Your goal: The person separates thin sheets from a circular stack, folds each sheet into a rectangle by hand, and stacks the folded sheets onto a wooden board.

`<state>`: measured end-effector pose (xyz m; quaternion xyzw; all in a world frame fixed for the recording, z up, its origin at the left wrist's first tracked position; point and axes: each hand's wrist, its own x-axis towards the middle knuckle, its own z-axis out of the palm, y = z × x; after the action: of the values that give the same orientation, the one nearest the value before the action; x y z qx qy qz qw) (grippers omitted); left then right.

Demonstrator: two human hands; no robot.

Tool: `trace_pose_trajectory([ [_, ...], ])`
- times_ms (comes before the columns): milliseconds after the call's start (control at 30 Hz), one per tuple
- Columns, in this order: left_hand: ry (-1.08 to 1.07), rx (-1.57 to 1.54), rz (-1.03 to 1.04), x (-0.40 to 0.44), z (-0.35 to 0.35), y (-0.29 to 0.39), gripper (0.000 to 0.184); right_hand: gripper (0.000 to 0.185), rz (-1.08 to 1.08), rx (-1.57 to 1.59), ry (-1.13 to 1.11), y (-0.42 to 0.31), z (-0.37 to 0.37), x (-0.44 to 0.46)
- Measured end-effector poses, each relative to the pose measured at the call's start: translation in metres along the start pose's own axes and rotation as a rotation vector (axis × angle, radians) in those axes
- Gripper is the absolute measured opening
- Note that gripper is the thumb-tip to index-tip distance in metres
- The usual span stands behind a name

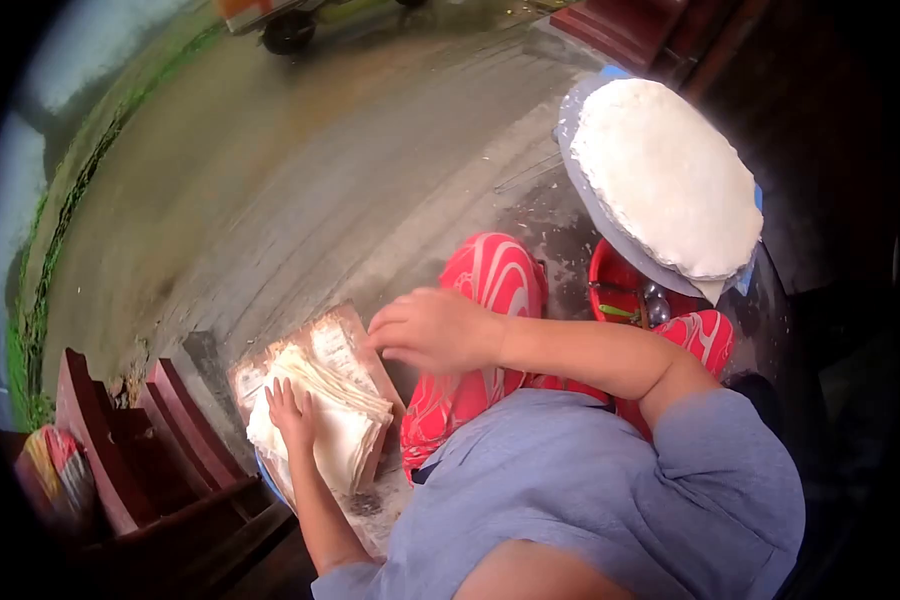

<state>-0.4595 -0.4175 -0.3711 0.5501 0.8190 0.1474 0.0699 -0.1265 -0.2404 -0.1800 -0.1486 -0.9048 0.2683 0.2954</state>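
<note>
My left hand (292, 418) lies flat with fingers spread on a stack of thin, pale sheets (340, 430) that look like dough wrappers. The stack rests on a flour-dusted board (247, 385) at my left. Reaching across my lap, my right hand (432, 330) is in the air near the board's right edge. Its fingers are slightly bent, and nothing shows in them. At the upper right, a round grey pan (592, 195) carries a thick white layer (665, 180) with ragged edges; what it is made of I cannot tell.
Beneath the pan sits a red basin (602, 270) with a green item and something shiny inside. My red patterned trouser legs (490, 280) lie between board and pan. Dark red wooden pieces (100, 440) stand at left. A vehicle (290, 28) is on the wet road beyond.
</note>
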Motion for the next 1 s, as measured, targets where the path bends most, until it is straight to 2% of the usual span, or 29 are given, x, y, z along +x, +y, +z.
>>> trace_pose_trajectory([
  [33, 0.032, 0.006, 0.010, 0.002, -0.008, 0.007, 0.041, 0.011, 0.037, -0.048, 0.210, 0.021, -0.025, -0.011],
  [100, 0.076, -0.148, 0.028, 0.008, -0.018, 0.031, 0.033, 0.009, 0.392, -0.131, 0.396, 0.054, -0.085, -0.046],
  [233, 0.084, -0.327, 0.140, 0.026, -0.038, 0.108, 0.028, 0.012, 1.035, -0.522, 0.359, 0.144, -0.160, -0.161],
  [300, 0.081, -0.411, 0.209, 0.037, -0.048, 0.157, 0.025, 0.016, 1.226, -0.546, 0.261, 0.159, -0.182, -0.196],
  [500, 0.025, -0.537, 0.449, 0.066, -0.066, 0.279, 0.024, 0.016, 1.203, -0.495, 0.245, 0.174, -0.189, -0.237],
  [600, -0.030, -0.605, 0.580, 0.075, -0.077, 0.336, 0.025, 0.020, 1.208, -0.328, 0.282, 0.188, -0.198, -0.252],
  [667, -0.082, -0.602, 0.716, 0.079, -0.082, 0.379, 0.026, 0.020, 1.218, -0.296, 0.186, 0.183, -0.207, -0.247],
  [767, -0.195, -0.588, 0.840, 0.079, -0.074, 0.443, 0.027, 0.016, 1.250, -0.301, 0.179, 0.179, -0.214, -0.242],
  [800, -0.241, -0.507, 0.909, 0.080, -0.073, 0.465, 0.026, 0.016, 1.251, -0.296, 0.179, 0.176, -0.214, -0.241],
  [867, -0.274, -0.405, 1.078, 0.082, -0.054, 0.499, 0.030, 0.013, 1.099, -0.381, 0.166, 0.170, -0.212, -0.242],
  [900, -0.311, -0.314, 1.130, 0.081, -0.044, 0.514, 0.035, 0.013, 1.100, -0.378, 0.166, 0.174, -0.214, -0.244],
  [967, -0.414, 0.013, 1.251, 0.080, -0.024, 0.539, 0.047, 0.017, 1.196, -0.119, 0.162, 0.186, -0.219, -0.253],
  [1000, -0.415, 0.010, 1.253, 0.079, -0.012, 0.550, 0.047, 0.017, 1.199, -0.121, 0.163, 0.193, -0.222, -0.259],
])
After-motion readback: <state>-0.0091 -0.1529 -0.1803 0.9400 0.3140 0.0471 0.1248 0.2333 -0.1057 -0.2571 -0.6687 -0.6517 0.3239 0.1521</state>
